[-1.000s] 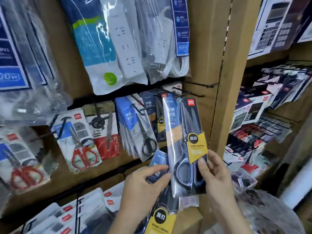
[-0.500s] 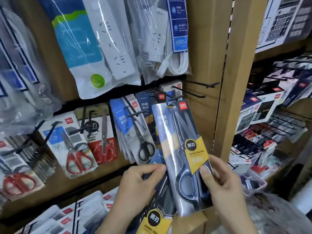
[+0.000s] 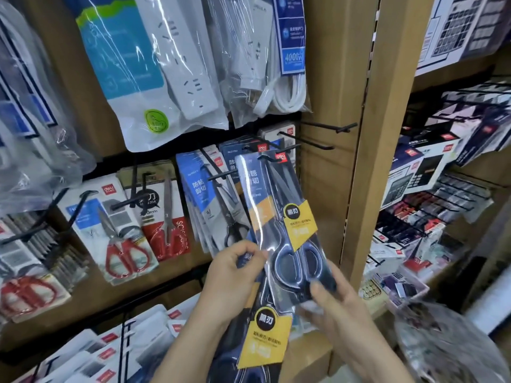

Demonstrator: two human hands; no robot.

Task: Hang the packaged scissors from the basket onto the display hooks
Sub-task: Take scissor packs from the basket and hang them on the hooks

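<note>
Both hands are busy: my left hand [image 3: 235, 275] pinches a spare scissors pack [image 3: 264, 338], and my right hand [image 3: 341, 308] grips the packaged scissors [image 3: 287, 217], whose top is at a black hook [image 3: 266, 158]. Brown board wall [image 3: 326, 189] behind, bagged power strips [image 3: 188, 64] above, calculator boxes [image 3: 420, 172] on the right.

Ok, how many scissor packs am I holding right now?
2: the raised pack, top at a display hook, in the right hand; the lower pack in the left hand. Others may hide behind.
</note>
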